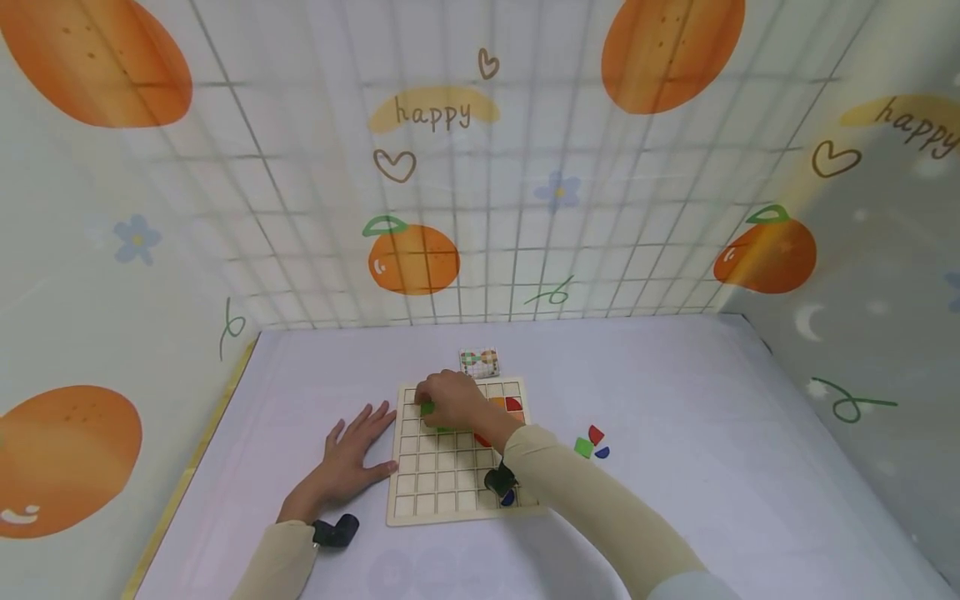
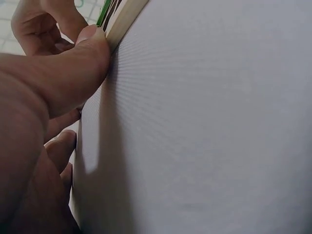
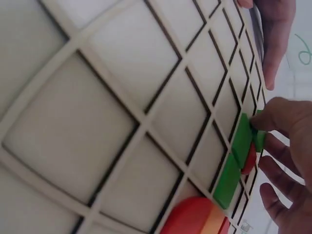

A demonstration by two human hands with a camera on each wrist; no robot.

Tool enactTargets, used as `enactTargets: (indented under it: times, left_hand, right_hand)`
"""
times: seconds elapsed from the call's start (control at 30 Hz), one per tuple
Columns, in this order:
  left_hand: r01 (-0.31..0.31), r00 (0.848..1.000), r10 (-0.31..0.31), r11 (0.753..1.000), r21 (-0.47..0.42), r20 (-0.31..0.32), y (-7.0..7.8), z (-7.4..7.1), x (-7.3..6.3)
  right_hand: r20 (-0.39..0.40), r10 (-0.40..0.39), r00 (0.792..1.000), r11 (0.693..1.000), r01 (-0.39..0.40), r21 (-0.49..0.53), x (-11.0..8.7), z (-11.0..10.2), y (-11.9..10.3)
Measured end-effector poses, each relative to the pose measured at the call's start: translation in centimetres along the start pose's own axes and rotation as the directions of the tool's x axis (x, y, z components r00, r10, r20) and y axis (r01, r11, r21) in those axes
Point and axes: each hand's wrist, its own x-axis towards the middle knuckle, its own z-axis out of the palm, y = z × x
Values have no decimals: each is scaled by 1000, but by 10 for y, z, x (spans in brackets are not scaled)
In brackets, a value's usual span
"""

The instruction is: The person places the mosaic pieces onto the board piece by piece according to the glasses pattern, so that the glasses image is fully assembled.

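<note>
Now, on the table [image 1: 637, 367], touches the board [image 1: 424, 503] at its left edge with the spread left hand [image 1: 352, 454], and with the right hand [image 1: 453, 400] pinches a green piece [image 3: 261, 140] at the far-left cells, near a red piece [image 3: 249, 161].

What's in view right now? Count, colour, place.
table: one, pale, lower half
grid board: one, pale wood, on table
board pieces: several, some hidden, green, red, orange, blue, on board
loose pieces: three, red, green, blue, right of board
picture card: one, white, printed, beyond board
backdrop: count unclear, white, printed, around table
wrist cameras: two, black, at wrists
sleeves: two, beige, forearms
left grip: one, bare, board's left edge
right grip: one, bare, pinching green piece over board
</note>
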Motion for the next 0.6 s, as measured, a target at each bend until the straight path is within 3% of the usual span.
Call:
enactTargets:
  times: [0.2, 0.6]
  left_hand:
    - [-6, 1000, 6, 1000, 1, -11, -1, 1, 0]
    - [-5, 1000, 5, 1000, 1, -9, -1, 2, 0]
  right_hand:
    - [-13, 29, 1000, 999, -29, 19, -2, 1, 1]
    - [22, -74, 997, 975, 77, -207, -15, -6, -3]
